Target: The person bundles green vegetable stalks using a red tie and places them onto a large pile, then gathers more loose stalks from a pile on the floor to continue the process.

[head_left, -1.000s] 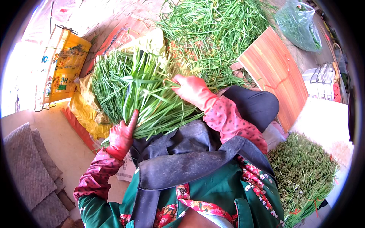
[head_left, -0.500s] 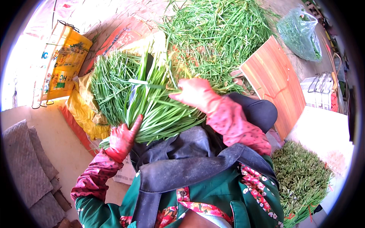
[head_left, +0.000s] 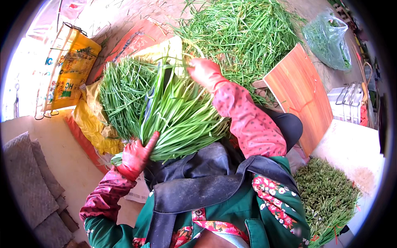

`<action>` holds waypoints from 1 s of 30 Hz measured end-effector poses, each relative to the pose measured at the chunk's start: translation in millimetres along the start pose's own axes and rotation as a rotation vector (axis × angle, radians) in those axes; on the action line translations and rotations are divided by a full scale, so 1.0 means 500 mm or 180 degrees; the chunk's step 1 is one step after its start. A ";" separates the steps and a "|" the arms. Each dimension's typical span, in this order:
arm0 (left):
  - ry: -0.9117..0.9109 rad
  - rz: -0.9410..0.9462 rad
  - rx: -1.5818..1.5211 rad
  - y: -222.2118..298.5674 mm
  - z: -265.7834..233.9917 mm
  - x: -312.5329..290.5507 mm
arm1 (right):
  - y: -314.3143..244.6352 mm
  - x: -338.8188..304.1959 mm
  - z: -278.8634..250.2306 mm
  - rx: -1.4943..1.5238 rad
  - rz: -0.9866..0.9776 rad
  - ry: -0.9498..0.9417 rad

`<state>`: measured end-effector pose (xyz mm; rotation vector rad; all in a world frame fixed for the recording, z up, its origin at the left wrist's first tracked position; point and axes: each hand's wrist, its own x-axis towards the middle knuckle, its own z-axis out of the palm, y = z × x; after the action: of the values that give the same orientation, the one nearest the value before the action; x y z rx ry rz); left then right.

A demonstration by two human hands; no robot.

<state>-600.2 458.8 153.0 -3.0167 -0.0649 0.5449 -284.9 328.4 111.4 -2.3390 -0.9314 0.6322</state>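
A loose spread of garlic chives (head_left: 186,120), long flat green leaves, lies across my lap. My left hand (head_left: 137,156), in a red rubber glove, is at its lower left edge. The index finger points out along the leaves while the other fingers curl around some, whose ends show past the glove. Above the spread, my right hand (head_left: 203,73), gloved the same way, has its fingers pinched together on a few thin leaves, partly hidden by the glove. A denser pile of darker chives (head_left: 124,97) adjoins the spread on the left.
A large heap of loose leaves (head_left: 248,37) covers the floor ahead. To the right are a leaning wooden board (head_left: 300,97), a clear plastic bag (head_left: 327,39) and stacked chive bundles (head_left: 326,196). Yellow sacking (head_left: 93,120), a yellow crate (head_left: 74,72) and grey mats (head_left: 31,177) lie left.
My right hand has moved up and slightly left, away from the middle of the chives. A pale leaf lying across the spread is no longer there. My left hand has barely shifted.
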 end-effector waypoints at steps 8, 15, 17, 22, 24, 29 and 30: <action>0.0157 0.0055 -0.0033 -0.006 0.013 0.009 | 0.181 0.089 -0.029 0.0430 0.0210 -0.0286; 0.0239 0.0104 -0.0077 -0.005 0.008 0.010 | 0.080 0.060 0.032 0.1392 0.0040 -0.1151; 0.0233 0.0085 -0.0057 -0.005 0.006 0.011 | 0.119 0.060 0.047 0.1632 -0.0039 -0.1041; 0.0071 0.0110 -0.0055 -0.014 -0.002 0.025 | 0.128 0.038 0.070 0.1882 0.0024 -0.0095; 0.0050 0.0130 -0.0102 -0.016 -0.005 0.027 | 0.120 0.033 0.072 0.2130 0.0131 0.0170; 0.0207 0.0205 -0.0236 -0.013 -0.007 0.034 | 0.297 0.045 0.007 0.3063 0.1713 0.1560; 0.0186 0.0165 -0.0220 -0.014 -0.001 0.030 | 0.328 0.034 -0.020 0.2995 0.1755 0.1668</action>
<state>-586.1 466.5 148.7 -3.1072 -0.0020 0.4677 -190.3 236.7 11.5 -1.6989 0.2537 0.4622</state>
